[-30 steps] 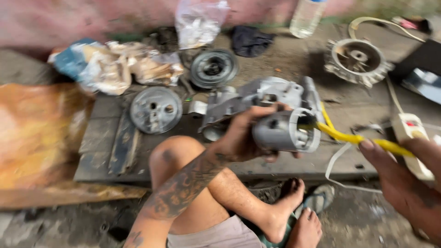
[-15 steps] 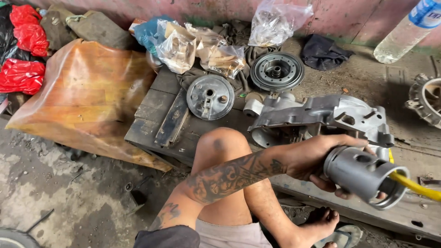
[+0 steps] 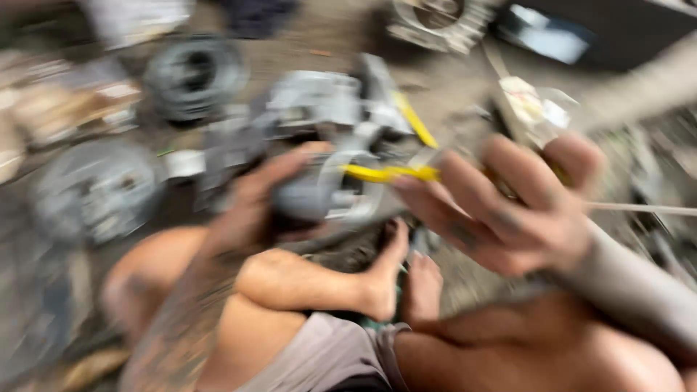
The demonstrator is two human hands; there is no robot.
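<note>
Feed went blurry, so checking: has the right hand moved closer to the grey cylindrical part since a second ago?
Yes. The right hand now sits right beside the grey cylindrical part, inward along the yellow tube.

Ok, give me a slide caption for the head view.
Left hand grips a grey motor housing; right hand holds its yellow wire.

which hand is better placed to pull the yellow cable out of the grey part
Probably the right. The right hand already has its fingers at the yellow cable, while the left hand is wrapped around the grey cylindrical part, steadying it. Heavy blur hides the exact grip.
</note>
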